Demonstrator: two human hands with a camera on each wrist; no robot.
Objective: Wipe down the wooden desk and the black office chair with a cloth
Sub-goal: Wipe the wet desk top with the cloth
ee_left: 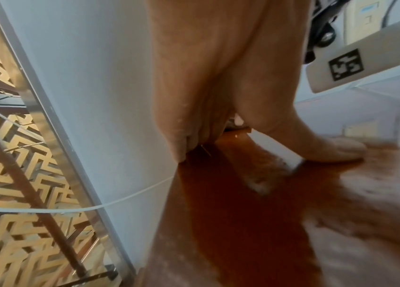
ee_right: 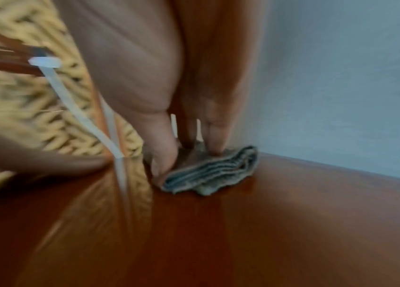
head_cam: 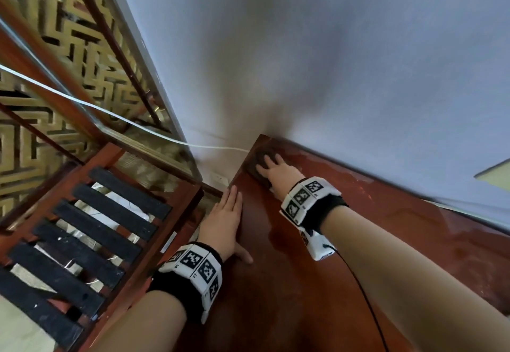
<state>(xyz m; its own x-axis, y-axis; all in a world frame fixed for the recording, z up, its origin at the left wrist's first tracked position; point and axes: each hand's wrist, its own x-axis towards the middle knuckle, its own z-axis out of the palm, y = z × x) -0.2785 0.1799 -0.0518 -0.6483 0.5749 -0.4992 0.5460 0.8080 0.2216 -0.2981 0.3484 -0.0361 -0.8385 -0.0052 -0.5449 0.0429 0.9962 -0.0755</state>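
The reddish-brown wooden desk point(head_cam: 303, 282) runs along the wall from lower centre to the right. A folded grey-striped cloth point(head_cam: 259, 158) point(ee_right: 218, 170) lies at the desk's far left corner, against the wall. My right hand point(head_cam: 271, 168) presses down on it with straight, spread fingers point(ee_right: 215, 136), and the thumb touches the cloth's near edge. My left hand point(head_cam: 227, 211) lies flat along the desk's left edge holding nothing, its thumb point(ee_left: 336, 149) resting on the desk top. The desk surface shines with wet streaks around both hands.
A white cable point(head_cam: 138, 122) runs from the left to the wall behind the desk corner. Left of the desk stands a red wooden frame with black slats point(head_cam: 110, 227). Behind it is a gold lattice screen point(head_cam: 41, 48). A wall socket point(head_cam: 220, 179) sits low by the desk's edge.
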